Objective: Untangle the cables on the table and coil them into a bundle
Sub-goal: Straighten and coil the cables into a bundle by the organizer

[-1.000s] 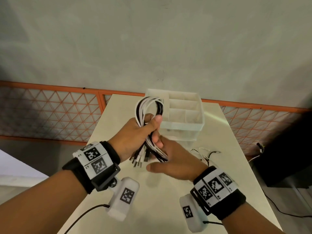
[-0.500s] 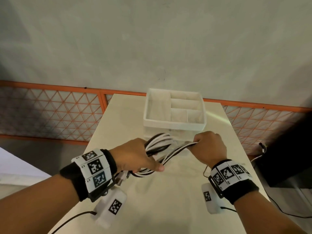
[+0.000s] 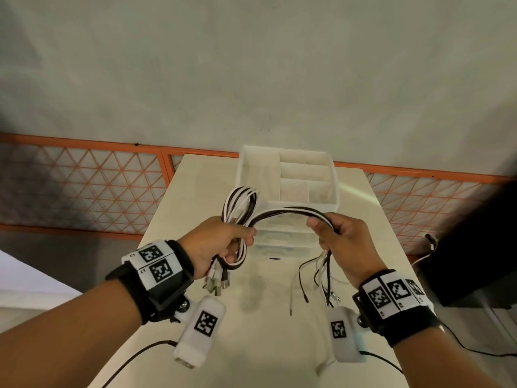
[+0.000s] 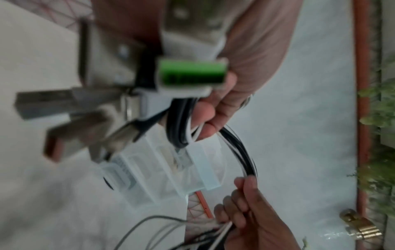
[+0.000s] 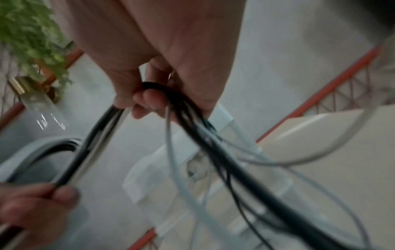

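A bundle of black and white cables point(image 3: 288, 212) arches between my two hands above the table point(image 3: 265, 331). My left hand point(image 3: 223, 239) grips the coiled part, a loop point(image 3: 239, 203) standing up past its fingers and USB plugs point(image 3: 216, 284) hanging below the palm. My right hand point(image 3: 333, 233) grips the same strands further along, and their loose ends point(image 3: 313, 278) dangle down to the table. In the left wrist view the plugs point(image 4: 85, 110) fill the foreground, blurred. In the right wrist view the cables point(image 5: 192, 121) run through my curled fingers.
A white divided organiser box point(image 3: 288, 180) stands on clear drawers at the back of the table, just behind the cables. An orange mesh railing point(image 3: 84, 186) runs behind. A dark object point(image 3: 475, 261) sits off the table's right edge. Wrist-camera leads trail over the near table.
Both hands have risen and the right hand has slid further right along the strands, drawing them into an arch. The coil's loop stands upright again in my left hand.
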Action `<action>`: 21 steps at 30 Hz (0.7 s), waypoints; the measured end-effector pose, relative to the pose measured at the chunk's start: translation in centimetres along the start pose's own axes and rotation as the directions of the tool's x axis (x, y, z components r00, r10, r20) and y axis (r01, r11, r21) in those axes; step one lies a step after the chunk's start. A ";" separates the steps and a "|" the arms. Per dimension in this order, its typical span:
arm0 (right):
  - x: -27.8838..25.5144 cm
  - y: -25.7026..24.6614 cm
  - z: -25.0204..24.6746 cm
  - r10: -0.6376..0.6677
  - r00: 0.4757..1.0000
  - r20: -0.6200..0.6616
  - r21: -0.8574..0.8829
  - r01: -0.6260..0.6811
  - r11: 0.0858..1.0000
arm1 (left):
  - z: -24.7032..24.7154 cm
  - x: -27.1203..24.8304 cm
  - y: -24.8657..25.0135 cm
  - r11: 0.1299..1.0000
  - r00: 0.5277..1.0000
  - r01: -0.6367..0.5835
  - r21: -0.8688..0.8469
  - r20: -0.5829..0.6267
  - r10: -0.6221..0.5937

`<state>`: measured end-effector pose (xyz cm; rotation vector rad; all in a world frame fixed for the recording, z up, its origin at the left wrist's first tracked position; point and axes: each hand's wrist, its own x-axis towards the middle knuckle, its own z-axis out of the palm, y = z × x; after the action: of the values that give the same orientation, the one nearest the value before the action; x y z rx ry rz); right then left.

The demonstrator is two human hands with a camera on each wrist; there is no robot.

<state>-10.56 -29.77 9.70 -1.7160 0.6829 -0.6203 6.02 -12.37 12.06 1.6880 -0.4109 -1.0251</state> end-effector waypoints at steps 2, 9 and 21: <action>-0.3 -0.7 1.2 -0.029 0.995 -0.090 0.043 0.033 0.999 | 0.7 0.0 0.0 0.999 0.999 0.006 -0.036 0.032 -0.005; -1.8 -2.7 5.9 -0.354 0.922 -0.155 -0.081 0.345 0.935 | 2.7 -0.7 0.5 0.959 0.983 -0.166 0.230 0.116 0.143; -3.6 -2.2 7.9 -0.442 0.849 0.290 -0.126 0.492 0.862 | 2.4 -0.7 1.3 0.978 0.985 -0.164 -0.127 -0.072 0.156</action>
<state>-7.17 -21.49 9.77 -2.1277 0.1346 -0.6678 3.97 -13.82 13.43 1.5374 -0.4226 -0.8613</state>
